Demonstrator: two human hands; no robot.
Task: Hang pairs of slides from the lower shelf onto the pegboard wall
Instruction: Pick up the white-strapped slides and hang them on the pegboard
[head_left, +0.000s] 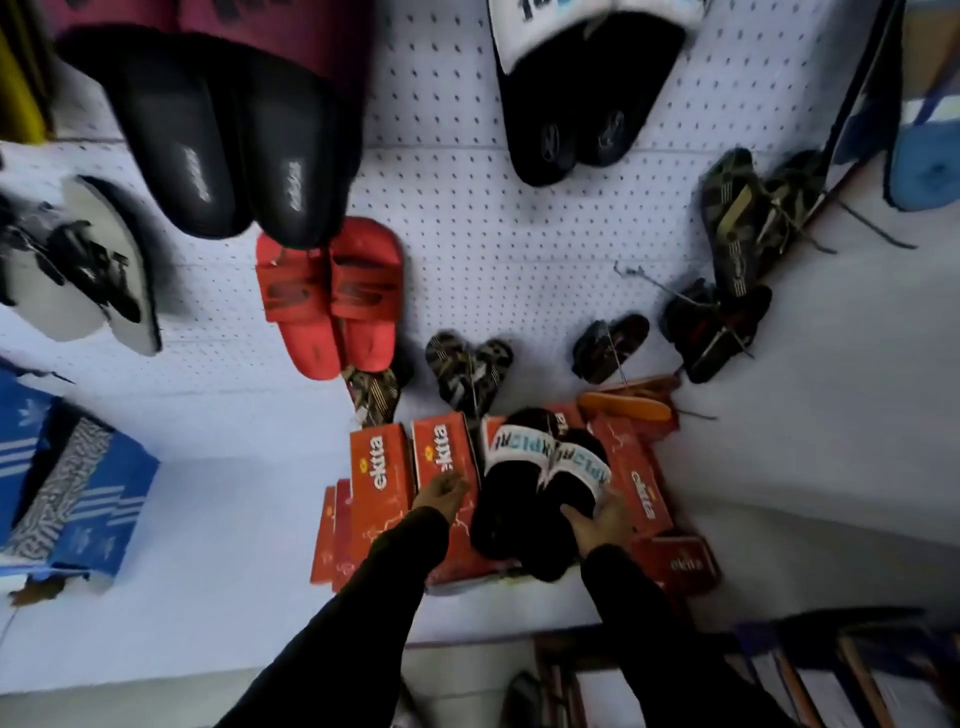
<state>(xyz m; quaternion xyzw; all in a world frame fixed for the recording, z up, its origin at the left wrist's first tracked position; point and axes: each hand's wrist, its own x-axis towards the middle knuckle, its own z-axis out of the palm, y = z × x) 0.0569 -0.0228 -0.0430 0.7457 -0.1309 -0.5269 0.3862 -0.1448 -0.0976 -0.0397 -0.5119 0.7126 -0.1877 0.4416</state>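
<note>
A pair of black slides with white lettered straps (524, 499) lies on top of red "ekta" shoeboxes (382, 467) on the low white shelf (218, 545). My right hand (600, 522) grips the right slide of this pair at its near side, fingers curled under the strap edge. My left hand (441, 491) hovers just left of the pair over a red box, fingers loosely curled and holding nothing. Above the shelf rises the white pegboard wall (493, 234), with several pairs hanging on it.
On the pegboard hang red slides (332, 296), a black and maroon pair (228, 156), a black and white pair (576, 104), camouflage pairs (467, 374) and dark pairs at right (717, 322). Blue shoeboxes (67, 483) sit at left. An orange sole (623, 405) lies behind the boxes.
</note>
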